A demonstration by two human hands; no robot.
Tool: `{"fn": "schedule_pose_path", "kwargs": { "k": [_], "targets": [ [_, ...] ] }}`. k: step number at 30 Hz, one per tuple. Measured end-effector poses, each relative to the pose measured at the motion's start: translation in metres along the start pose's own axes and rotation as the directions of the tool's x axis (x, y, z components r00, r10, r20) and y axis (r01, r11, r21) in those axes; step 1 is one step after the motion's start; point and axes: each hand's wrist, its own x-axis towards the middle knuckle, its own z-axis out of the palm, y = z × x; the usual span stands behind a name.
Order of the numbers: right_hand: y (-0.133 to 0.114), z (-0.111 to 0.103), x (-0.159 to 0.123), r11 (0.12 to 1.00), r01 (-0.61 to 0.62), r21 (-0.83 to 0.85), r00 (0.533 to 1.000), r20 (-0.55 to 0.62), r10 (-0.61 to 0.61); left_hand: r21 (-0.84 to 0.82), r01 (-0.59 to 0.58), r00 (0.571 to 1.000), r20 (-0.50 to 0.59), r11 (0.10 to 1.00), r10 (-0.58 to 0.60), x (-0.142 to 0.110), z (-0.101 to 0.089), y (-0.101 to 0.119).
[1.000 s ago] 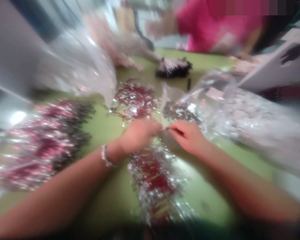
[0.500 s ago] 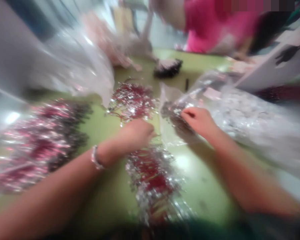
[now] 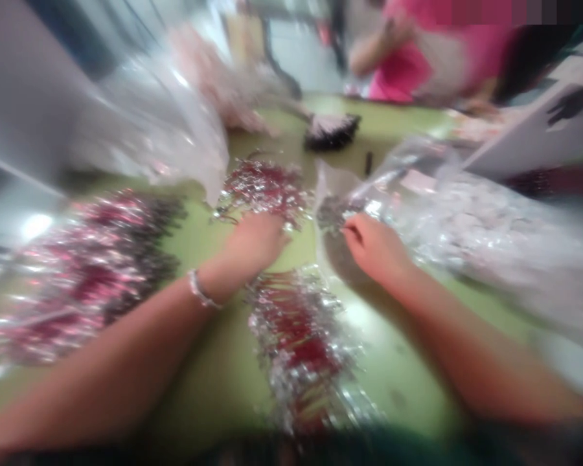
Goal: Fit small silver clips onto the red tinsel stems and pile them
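My left hand [image 3: 255, 243], with a beaded bracelet at the wrist, reaches to the near edge of a pile of red and silver strands [image 3: 265, 188]. Its fingers point away from me and are mostly hidden behind the hand. My right hand [image 3: 376, 246] is closed in a pinch over a clear plastic sheet or bag with small dark pieces [image 3: 334, 217] on it. What sits between its fingertips is too small and blurred to tell. Nearer me, a row of red strands with silvery ends [image 3: 296, 336] lies on the green table [image 3: 398, 369].
Bundled pink and silver strands with dark ends [image 3: 97, 278] lie at left. A clear plastic bag [image 3: 160, 123] stands behind them. A bag of whitish pieces [image 3: 495, 226] lies at right. Farther back are a dark-tipped bundle [image 3: 333, 133] and a person in pink [image 3: 408, 65].
My hands, together a second ago, have parted. The right moved right, over the dark pieces; the left moved left and away, to the red and silver pile. The person behind shifted an arm.
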Motion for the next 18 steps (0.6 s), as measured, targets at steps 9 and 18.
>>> {"fn": "schedule_pose_path", "kwargs": {
  "k": [9, 18],
  "targets": [
    [0.007, 0.001, 0.003, 0.99, 0.019, 0.141, 1.0, -0.023, -0.015, -0.218, -0.038, 0.994, -0.107, 0.975, 0.015, -0.002, -0.009, 0.005],
    [-0.02, -0.009, -0.01, 0.889, -0.042, 0.456, 0.997, -0.045, 0.07, -0.574, -0.132, 0.991, -0.051, 0.808, 0.126, -0.013, -0.002, 0.026]
  ]
}}
